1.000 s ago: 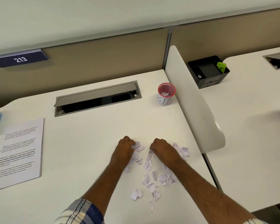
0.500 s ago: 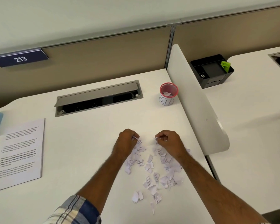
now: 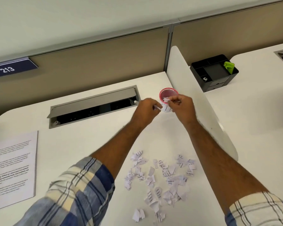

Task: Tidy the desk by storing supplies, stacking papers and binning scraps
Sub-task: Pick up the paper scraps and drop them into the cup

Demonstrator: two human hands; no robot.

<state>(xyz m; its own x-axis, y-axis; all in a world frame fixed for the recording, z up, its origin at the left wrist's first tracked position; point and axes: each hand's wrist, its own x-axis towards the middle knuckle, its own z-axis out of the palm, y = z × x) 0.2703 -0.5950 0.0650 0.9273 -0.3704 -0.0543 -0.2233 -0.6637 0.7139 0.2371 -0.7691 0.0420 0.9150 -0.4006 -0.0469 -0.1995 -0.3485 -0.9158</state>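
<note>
I hold both hands, left and right, pinching scraps over the cup at the worktop's far edge, for release.

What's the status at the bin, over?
Left hand and right hand each pinch a paper scrap at the red-rimmed cup. Scrap pile remains on the desk. Nothing blocks the cup.

The desk top is smooth, matt white laminate, its cable hatch brushed grey metal. Torn paper scraps lie crumpled; the organiser looks matt black plastic, the sleeves woven checked cloth.
</note>
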